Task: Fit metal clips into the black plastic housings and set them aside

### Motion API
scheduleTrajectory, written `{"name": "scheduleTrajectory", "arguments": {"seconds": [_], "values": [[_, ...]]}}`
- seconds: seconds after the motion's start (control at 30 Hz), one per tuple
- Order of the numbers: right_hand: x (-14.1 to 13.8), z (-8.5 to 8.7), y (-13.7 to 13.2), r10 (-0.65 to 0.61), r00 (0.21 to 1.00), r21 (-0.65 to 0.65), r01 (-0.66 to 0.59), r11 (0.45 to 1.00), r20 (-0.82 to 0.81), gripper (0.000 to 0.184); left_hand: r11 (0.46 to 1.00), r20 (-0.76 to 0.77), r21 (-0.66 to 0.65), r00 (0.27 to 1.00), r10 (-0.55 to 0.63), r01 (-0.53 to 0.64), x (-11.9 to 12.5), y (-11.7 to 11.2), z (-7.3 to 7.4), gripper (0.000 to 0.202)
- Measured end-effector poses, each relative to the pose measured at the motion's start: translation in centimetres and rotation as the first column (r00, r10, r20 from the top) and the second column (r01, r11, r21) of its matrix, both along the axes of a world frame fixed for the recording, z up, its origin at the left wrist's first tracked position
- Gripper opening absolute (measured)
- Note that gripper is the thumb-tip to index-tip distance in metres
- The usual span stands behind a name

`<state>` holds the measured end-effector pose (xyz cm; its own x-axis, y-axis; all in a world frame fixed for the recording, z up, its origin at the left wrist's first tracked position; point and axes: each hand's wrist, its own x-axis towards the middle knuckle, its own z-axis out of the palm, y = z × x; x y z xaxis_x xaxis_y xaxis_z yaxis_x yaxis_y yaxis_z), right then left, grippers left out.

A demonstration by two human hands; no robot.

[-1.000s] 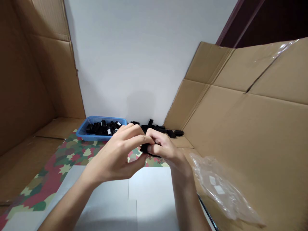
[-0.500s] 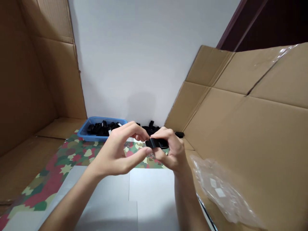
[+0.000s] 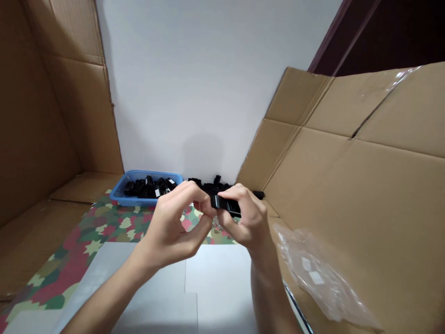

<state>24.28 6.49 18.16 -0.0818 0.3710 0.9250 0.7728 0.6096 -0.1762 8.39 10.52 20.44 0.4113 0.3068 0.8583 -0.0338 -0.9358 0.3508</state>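
A small glossy black plastic piece point(image 3: 219, 202) is held up in front of me, above the table. My right hand point(image 3: 245, 215) grips it between thumb and bent fingers, which cover part of it. At its left end, my left hand point(image 3: 184, 220) has thumb and fingertips pressed together in a pinch, right up against the piece. Whatever lies between those left fingertips is hidden.
Behind the hands, a blue plastic basket point(image 3: 118, 197) holds several black pieces, some with white labels. More black parts point(image 3: 217, 182) lie by the white wall. Cardboard panels stand at both sides. A clear plastic bag point(image 3: 323, 278) lies right; white sheets point(image 3: 219, 278) cover the camouflage cloth point(image 3: 100, 222).
My left thumb and fingers, apart around the piece's left end before, have closed into a pinch. The black piece has tilted slightly in my right hand, which keeps its grip.
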Motion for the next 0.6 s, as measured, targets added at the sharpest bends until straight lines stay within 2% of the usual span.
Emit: {"name": "scheduleTrajectory", "arguments": {"seconds": [0.07, 0.13, 0.23, 0.4, 0.6], "values": [[0.3, 0.1, -0.1, 0.002, 0.997, -0.039, -0.005, 0.999, -0.078, 0.013, 1.0, 0.021, -0.019, 1.0, 0.02, -0.02, -0.8, 0.1, 0.3, 0.015], [0.7, 0.2, -0.2, 0.002, 0.988, -0.082, -0.015, 0.997, -0.156, 0.011, 0.996, 0.065, -0.073, 0.997, 0.052, -0.048, -2.0, 0.3, 0.9, 0.023], [1.0, 0.4, -0.5, 0.025, 0.988, -0.103, -0.04, 0.994, -0.15, 0.012, 0.987, 0.096, -0.153, 0.994, 0.06, -0.044, -3.3, 0.5, 1.7, 0.022], [0.1, 0.5, -1.0, 0.116, 0.992, -0.007, -0.116, 0.993, -0.047, 0.018, 0.998, -0.091, -0.045, 0.995, 0.045, -0.049, -2.1, -0.5, 1.8, 0.004], [-1.0, 0.8, -2.4, 0.152, 0.985, 0.089, -0.159, 0.983, 0.083, 0.03, 0.999, -0.016, 0.034, 1.0, -0.004, 0.004, -1.3, -2.4, 0.9, 0.008]]}}
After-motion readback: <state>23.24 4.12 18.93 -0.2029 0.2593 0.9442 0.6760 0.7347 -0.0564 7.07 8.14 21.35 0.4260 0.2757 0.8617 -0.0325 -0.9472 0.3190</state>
